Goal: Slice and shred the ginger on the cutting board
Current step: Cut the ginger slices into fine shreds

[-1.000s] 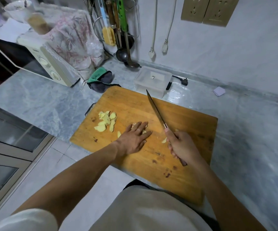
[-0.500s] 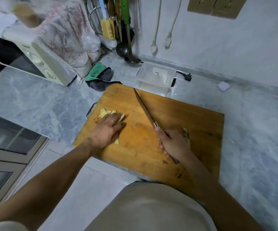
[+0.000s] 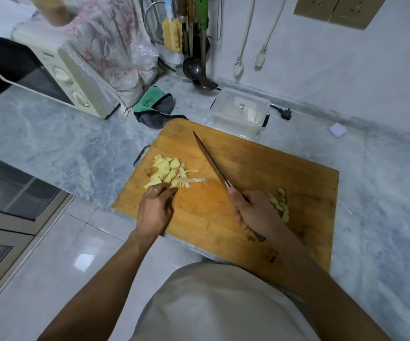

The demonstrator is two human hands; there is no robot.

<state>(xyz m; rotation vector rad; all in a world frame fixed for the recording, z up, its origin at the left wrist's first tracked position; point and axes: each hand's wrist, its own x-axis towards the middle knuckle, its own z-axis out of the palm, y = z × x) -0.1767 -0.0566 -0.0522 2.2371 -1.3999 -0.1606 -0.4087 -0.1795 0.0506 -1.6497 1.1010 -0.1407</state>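
Counter (image 3: 51, 143): grey marble, runs left to right under everything; cut off at right edge.
Oven (image 3: 59, 77): cream, far left, cloth draped on top; left part cut off.
Board (image 3: 260, 168): wood, flat on counter, long side slanting from far left to near right; near edge partly hidden behind arms and shirt.
Box (image 3: 241, 109): clear plastic, lid on, just beyond far edge of board.
Rag (image 3: 154, 104): green and grey, bunched near far left corner of board.
Ladles (image 3: 194, 67): hang by wall past box; tops cut off.
Knife (image 3: 211, 161): long and thin, tip aims away and to left, long line from near right to far left; blade over middle of board, touching or not, hard to tell; handle mostly hidden in fist.
Right hand (image 3: 255, 212): wrapped tight round knife handle, near right of board.
Left hand (image 3: 156, 210): fingers bent, tips at near edge of slices; gripping or just touching, cannot tell.
Slices (image 3: 167, 171): pale yellow ginger, loose flat pile on left part of board, some thin strips poking right toward blade.
Lump (image 3: 281, 200): ginger bits on board just right of right hand, partly hidden and blurry.
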